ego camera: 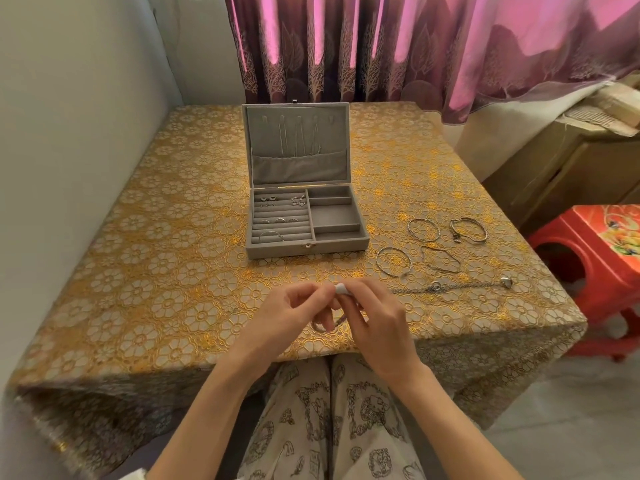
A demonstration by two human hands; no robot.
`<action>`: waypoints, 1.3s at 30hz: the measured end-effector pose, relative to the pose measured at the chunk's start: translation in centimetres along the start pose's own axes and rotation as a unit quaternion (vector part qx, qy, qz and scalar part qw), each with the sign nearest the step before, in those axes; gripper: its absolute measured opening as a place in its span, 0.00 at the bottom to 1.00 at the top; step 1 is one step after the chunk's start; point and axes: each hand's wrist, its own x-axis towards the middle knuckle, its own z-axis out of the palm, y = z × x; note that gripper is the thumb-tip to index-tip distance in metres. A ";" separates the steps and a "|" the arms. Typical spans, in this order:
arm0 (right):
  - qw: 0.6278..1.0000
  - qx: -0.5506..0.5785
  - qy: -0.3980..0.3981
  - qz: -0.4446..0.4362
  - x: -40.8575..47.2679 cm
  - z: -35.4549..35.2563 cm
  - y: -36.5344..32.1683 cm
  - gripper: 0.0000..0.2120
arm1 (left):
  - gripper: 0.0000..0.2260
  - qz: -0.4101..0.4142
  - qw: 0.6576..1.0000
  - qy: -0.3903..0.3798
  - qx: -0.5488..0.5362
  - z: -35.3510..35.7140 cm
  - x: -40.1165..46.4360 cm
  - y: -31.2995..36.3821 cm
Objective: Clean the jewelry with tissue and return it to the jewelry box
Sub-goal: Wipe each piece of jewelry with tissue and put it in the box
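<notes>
A grey jewelry box [304, 245] stands open at the table's middle, with rings in its left slots and chains hanging in the lid. Near the front edge my left hand [287, 317] holds a silver bracelet [323, 325] that hangs below its fingers. My right hand [374, 320] pinches a small white tissue [341, 289] against the bracelet. Several silver bangles [424, 230] lie to the right of the box, and a chain necklace [450, 287] lies in front of them.
A gold floral cloth [138, 271] covers the table. A wall runs along the left and purple curtains [381, 46] hang behind. A red plastic stool [595, 265] and cardboard boxes [571, 161] stand to the right.
</notes>
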 end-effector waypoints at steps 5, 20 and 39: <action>0.998 0.028 -0.013 0.051 -0.6 0.5 0.1 0.09 | 0.12 0.041 0.998 0.019 -0.047 0.2 -0.6 -0.4; 0.998 0.003 -0.026 0.052 -0.3 -0.4 0.7 0.09 | 0.12 -0.080 0.996 -0.046 -0.016 -0.5 0.2 -0.8; 0.982 0.085 -0.026 0.164 0.6 0.5 1.3 0.08 | 0.12 0.004 0.994 0.002 -0.105 -1.1 2.1 -0.1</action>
